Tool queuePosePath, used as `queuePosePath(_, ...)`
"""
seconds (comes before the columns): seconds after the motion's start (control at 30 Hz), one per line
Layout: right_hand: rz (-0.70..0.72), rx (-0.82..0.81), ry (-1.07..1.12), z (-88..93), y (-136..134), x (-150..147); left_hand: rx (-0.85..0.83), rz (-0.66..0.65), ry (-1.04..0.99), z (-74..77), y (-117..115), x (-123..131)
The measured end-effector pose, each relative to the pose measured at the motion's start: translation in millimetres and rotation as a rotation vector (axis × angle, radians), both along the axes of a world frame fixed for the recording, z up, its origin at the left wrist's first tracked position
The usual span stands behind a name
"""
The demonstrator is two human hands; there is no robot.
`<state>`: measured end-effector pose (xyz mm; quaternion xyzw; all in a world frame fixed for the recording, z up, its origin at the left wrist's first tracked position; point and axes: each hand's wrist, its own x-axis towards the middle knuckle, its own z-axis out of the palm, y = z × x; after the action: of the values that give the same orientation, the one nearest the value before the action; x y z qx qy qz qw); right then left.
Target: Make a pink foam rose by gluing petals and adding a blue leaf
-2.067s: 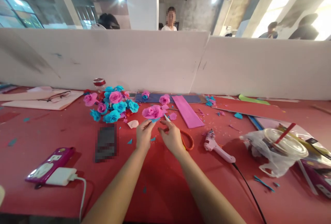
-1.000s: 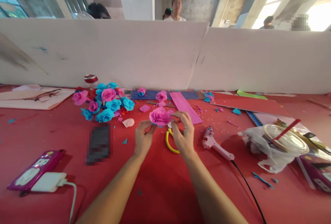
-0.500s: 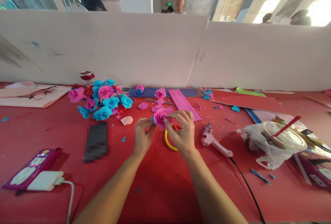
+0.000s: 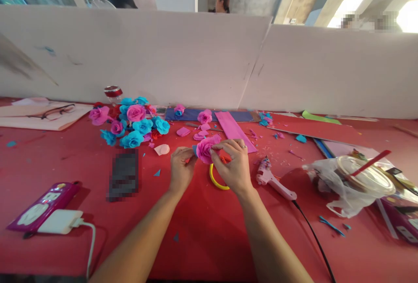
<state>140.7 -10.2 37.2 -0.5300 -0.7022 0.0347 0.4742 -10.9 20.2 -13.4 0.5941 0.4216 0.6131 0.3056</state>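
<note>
left hand [image 4: 180, 170] pinched the base of the pink rose [image 4: 205, 149], right hand [image 4: 233, 167] closed on its petals; a light grip seemed best.

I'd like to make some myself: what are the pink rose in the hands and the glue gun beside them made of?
Rose: probably thin craft foam or paper, matte; soft curled layers, like the loose cut petals nearby.
Glue gun: hard plastic, pale pink, with a slight sheen; one smooth moulded body.
</note>
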Motion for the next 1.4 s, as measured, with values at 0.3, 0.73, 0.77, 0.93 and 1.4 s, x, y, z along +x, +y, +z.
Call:
queuePosePath(0.3, 0.043, 0.063, -0.086, 0.4, 2.9, 0.4, 0.058, 0.016, 0.099, -2.1, -0.1, 1.0)
queuePosePath(0.73, 0.130, 0.139, -0.041, 0.3, 3.2, -3.1, 0.098, 0.078, 0.380, -1.4, -2.0, -0.8)
queuePosePath(0.77, 0.135, 0.137, -0.040, 0.3, 3.3, -3.4, 0.100, 0.079, 0.388, -1.2, -2.1, -0.6)
queuePosePath(0.93, 0.137, 0.119, -0.030, -0.4, 4.3, -3.2, 0.111, 0.109, 0.434, 0.9, -4.2, 0.4)
queuePosePath(1.4, 0.136, 0.096, 0.055, 0.9, 5.2, -3.2, -0.121, 0.008, 0.092, -1.5, -0.3, 2.4)
